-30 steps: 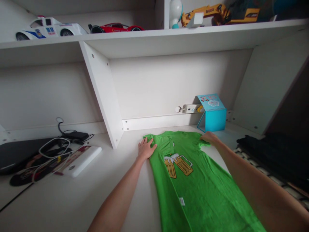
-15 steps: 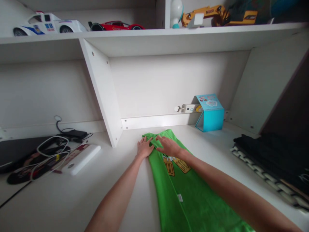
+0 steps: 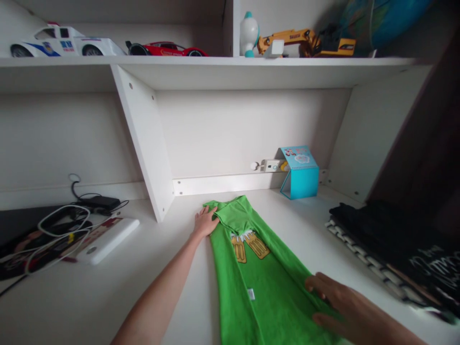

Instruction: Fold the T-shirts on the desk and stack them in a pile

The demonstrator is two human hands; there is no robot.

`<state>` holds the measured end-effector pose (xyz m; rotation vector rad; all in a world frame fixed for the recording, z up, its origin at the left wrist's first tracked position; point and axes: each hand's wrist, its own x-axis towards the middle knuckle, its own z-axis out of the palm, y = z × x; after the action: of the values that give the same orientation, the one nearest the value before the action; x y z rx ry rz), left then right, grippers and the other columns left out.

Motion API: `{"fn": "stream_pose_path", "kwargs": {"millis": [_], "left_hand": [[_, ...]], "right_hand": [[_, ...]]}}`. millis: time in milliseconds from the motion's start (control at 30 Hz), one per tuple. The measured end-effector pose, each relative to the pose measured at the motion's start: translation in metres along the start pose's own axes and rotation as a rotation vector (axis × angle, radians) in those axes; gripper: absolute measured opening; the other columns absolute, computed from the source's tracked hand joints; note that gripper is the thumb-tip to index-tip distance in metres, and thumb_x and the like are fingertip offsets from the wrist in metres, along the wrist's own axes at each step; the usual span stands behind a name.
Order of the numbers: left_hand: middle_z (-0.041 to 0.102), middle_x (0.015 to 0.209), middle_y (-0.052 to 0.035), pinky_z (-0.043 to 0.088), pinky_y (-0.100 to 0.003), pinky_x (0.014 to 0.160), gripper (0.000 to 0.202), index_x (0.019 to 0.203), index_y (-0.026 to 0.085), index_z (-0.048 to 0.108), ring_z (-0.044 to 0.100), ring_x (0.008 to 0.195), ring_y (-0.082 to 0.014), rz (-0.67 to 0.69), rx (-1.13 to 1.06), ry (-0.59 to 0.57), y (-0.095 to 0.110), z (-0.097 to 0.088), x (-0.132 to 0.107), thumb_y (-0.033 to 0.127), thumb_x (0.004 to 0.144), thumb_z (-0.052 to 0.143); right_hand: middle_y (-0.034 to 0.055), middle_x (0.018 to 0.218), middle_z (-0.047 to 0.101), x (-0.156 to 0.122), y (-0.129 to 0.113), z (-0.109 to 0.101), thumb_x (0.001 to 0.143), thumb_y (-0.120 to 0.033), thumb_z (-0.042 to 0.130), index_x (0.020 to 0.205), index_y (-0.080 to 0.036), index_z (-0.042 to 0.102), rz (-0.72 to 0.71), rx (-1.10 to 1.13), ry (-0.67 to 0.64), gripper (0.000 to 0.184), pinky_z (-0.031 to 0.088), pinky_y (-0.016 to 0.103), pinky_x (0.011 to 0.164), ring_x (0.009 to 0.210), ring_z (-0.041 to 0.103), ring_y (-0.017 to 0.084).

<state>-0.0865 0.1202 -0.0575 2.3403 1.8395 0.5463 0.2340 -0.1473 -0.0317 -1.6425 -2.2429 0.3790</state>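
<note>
A green T-shirt [image 3: 273, 282] lies on the white desk with its sides folded inward. A printed pattern of tan shapes and a small white tag show on it. My left hand [image 3: 205, 223] rests at the shirt's far left corner, fingers stretched out over the fabric and thumb at the folded sleeve [image 3: 235, 215]. Over the shirt's near right side is my right hand [image 3: 338, 299], its fingers apart and slightly blurred, holding nothing. Whether its fingertips touch the cloth I cannot tell. The shirt's near end runs out of view.
Dark folded clothes [image 3: 391, 244] lie at the right. A blue desk calendar [image 3: 304, 182] stands by a power strip [image 3: 272, 166] at the back wall. Cables [image 3: 61, 235] and a white box-like device [image 3: 111, 242] are at left. Toys, including a red car [image 3: 168, 49], line the shelf [image 3: 201, 61] above.
My right hand has left the shirt's far end and moved toward me, to the near right side. The left hand stays at the far left corner. The view has shifted slightly.
</note>
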Motion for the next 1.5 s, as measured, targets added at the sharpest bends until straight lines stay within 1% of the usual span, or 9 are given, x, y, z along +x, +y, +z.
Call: {"fn": "stream_pose_path", "kwargs": {"millis": [167, 333, 467, 667, 800, 967, 1100, 1300, 1500], "left_hand": [[0.04, 0.139, -0.0115, 0.025, -0.04, 0.105, 0.049, 0.131, 0.02, 0.046, 0.035, 0.128, -0.0239, 0.002, -0.039, 0.048, 0.002, -0.003, 0.001, 0.033, 0.084, 0.046], [0.045, 0.135, -0.0119, 0.028, -0.032, 0.105, 0.044, 0.127, 0.013, 0.049, 0.04, 0.125, -0.0201, 0.011, -0.08, 0.07, 0.002, -0.01, -0.015, 0.028, 0.086, 0.042], [0.044, 0.137, -0.0099, 0.029, -0.035, 0.105, 0.043, 0.122, 0.016, 0.054, 0.038, 0.127, -0.0222, 0.104, -0.131, 0.029, -0.001, -0.02, -0.054, 0.036, 0.085, 0.047], [0.039, 0.139, -0.0101, 0.026, -0.038, 0.107, 0.047, 0.128, 0.016, 0.049, 0.035, 0.129, -0.0221, 0.243, -0.164, -0.037, 0.004, -0.029, -0.106, 0.04, 0.088, 0.04], [0.039, 0.14, -0.0099, 0.024, -0.041, 0.107, 0.047, 0.131, 0.017, 0.046, 0.032, 0.13, -0.0234, 0.233, -0.058, -0.052, 0.008, -0.029, -0.115, 0.039, 0.091, 0.035], [0.034, 0.143, -0.0061, 0.022, -0.041, 0.107, 0.049, 0.134, 0.022, 0.04, 0.026, 0.133, -0.0234, 0.202, -0.023, -0.067, 0.012, -0.031, -0.12, 0.044, 0.092, 0.03], [0.032, 0.144, -0.0056, 0.02, -0.043, 0.107, 0.051, 0.135, 0.024, 0.039, 0.024, 0.134, -0.0242, 0.174, -0.035, -0.097, 0.012, -0.033, -0.122, 0.048, 0.091, 0.032], [0.026, 0.146, -0.0091, 0.019, -0.051, 0.105, 0.05, 0.134, 0.024, 0.04, 0.016, 0.136, -0.0273, 0.153, -0.036, -0.169, 0.032, -0.047, -0.13, 0.047, 0.09, 0.034], [0.017, 0.147, -0.0154, 0.015, -0.058, 0.105, 0.074, 0.139, 0.02, 0.03, 0.013, 0.135, -0.0334, 0.353, -0.01, -0.453, 0.093, -0.089, -0.211, 0.063, 0.081, 0.04]], "right_hand": [[0.0058, 0.103, 0.064, -0.006, -0.014, -0.006, 0.09, -0.034, 0.04, 0.1, -0.023, 0.061, -0.074, 0.125, -0.071, 0.026, 0.05, 0.022, 0.077, 0.089, 0.062, 0.016], [0.0112, 0.143, 0.032, -0.003, -0.002, 0.009, 0.09, -0.038, 0.039, 0.136, -0.016, 0.04, -0.086, -0.074, -0.071, 0.051, 0.032, 0.045, 0.104, 0.13, 0.031, 0.028], [0.0156, 0.135, 0.043, -0.002, -0.023, 0.007, 0.088, -0.027, 0.043, 0.129, -0.015, 0.05, -0.102, -0.17, -0.128, 0.043, 0.033, 0.055, 0.1, 0.126, 0.036, 0.033], [0.0066, 0.119, 0.056, 0.013, -0.097, 0.004, 0.083, -0.004, 0.047, 0.115, -0.023, 0.057, -0.517, 0.014, -0.117, 0.039, 0.044, 0.028, 0.093, 0.109, 0.053, 0.018], [0.0022, 0.1, 0.061, 0.021, -0.111, 0.024, 0.087, -0.01, 0.048, 0.102, -0.023, 0.06, -0.694, -0.069, -0.05, 0.023, 0.043, 0.029, 0.089, 0.094, 0.057, 0.016], [-0.0003, 0.083, 0.062, 0.023, -0.103, 0.014, 0.09, -0.017, 0.046, 0.079, -0.019, 0.058, -0.753, -0.069, -0.042, 0.016, 0.044, 0.026, 0.075, 0.081, 0.056, 0.015], [0.0028, 0.093, 0.065, 0.013, -0.101, -0.001, 0.085, -0.005, 0.04, 0.085, -0.019, 0.061, -0.689, 0.097, -0.06, 0.025, 0.04, 0.029, 0.09, 0.098, 0.054, 0.016], [0.006, 0.112, 0.064, -0.007, -0.095, -0.018, 0.09, -0.02, 0.041, 0.107, -0.02, 0.063, -0.606, 0.097, -0.078, 0.028, 0.043, 0.034, 0.096, 0.111, 0.052, 0.019], [0.0121, 0.142, 0.032, -0.006, -0.013, -0.002, 0.09, -0.046, 0.037, 0.137, -0.016, 0.037, -0.274, -0.077, 0.097, 0.056, 0.032, 0.05, 0.102, 0.13, 0.029, 0.029]]}}
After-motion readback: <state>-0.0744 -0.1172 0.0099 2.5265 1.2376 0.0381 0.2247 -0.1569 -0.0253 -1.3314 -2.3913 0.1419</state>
